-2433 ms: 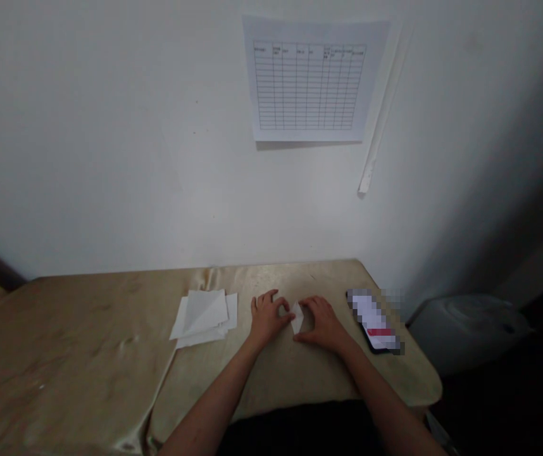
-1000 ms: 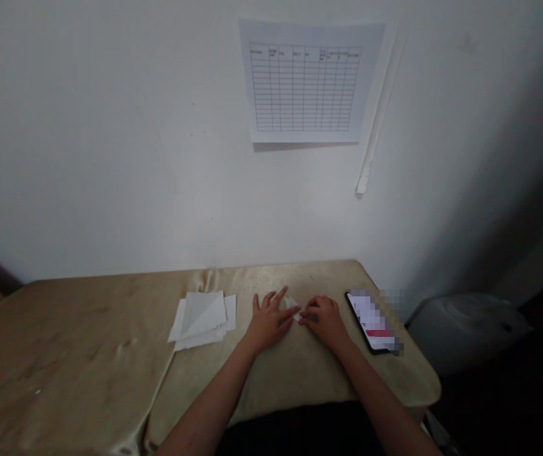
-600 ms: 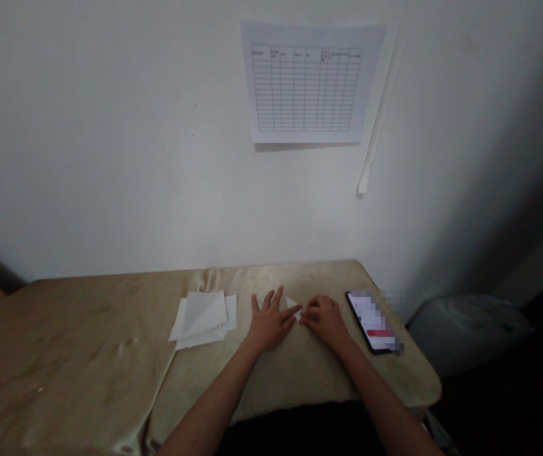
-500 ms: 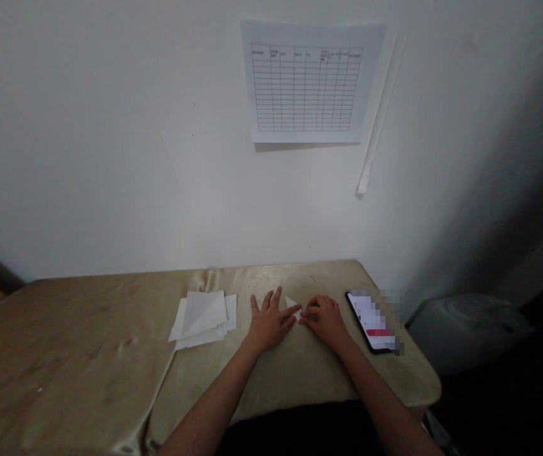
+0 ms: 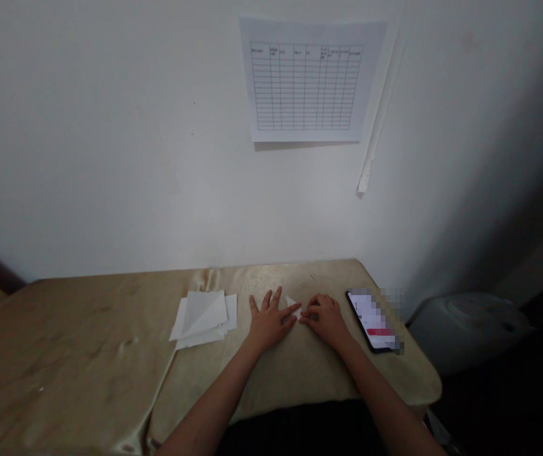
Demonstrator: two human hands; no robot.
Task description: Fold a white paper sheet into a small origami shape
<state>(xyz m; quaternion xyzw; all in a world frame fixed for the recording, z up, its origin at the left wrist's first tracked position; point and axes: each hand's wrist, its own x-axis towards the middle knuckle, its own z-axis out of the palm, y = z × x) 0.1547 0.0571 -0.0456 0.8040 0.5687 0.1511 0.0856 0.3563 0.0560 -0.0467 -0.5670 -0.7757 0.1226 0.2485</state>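
A small folded white paper (image 5: 292,303) lies on the tan-covered table (image 5: 86,354), mostly hidden beneath my two hands. My left hand (image 5: 268,320) lies flat on it with the fingers spread, pressing down. My right hand (image 5: 324,318) has its fingers curled, its fingertips pressed on the paper's right part beside the left hand's fingertips. Only a white corner of the paper shows between and above the hands.
A stack of white paper squares (image 5: 204,318) lies left of my hands. A phone (image 5: 373,320) with a lit screen lies to the right, near the table's edge. A printed table sheet (image 5: 305,82) hangs on the wall. A pale container (image 5: 466,326) stands right of the table.
The paper stood partly raised between curled fingers 2.4 s ago; now it lies flat under my spread left hand. Over the last second both hands have hardly moved.
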